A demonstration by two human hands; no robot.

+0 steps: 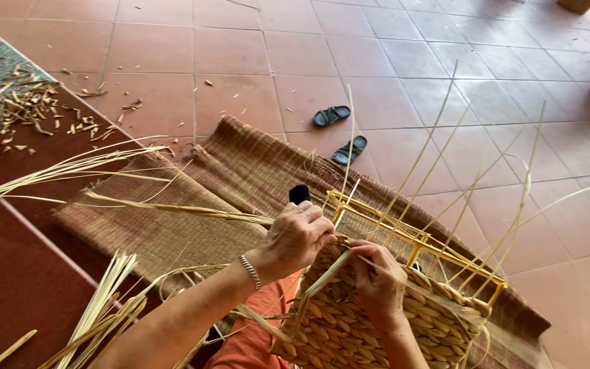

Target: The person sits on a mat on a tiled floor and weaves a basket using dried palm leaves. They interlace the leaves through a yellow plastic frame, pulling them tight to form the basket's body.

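Note:
A half-woven basket [349, 321] of tan plaited fibre stands in front of me on a yellow wire frame [418, 239]. Thin pale stakes [438, 164] rise from its rim. My left hand [295, 236] is closed on a flat straw strand [322, 277] at the basket's near top edge. My right hand [377, 280] lies on the woven wall just below the rim, fingers pinching the same strand. A metal bracelet [250, 271] is on my left wrist. A small black object [300, 193] shows behind my left hand.
A brown woven mat [192, 198] lies under the work on red floor tiles. Long loose straw [63, 171] lies at left, more bundles [104, 307] at lower left. Straw scraps [22, 109] litter the far left. A pair of dark sandals [339, 133] sits beyond the mat.

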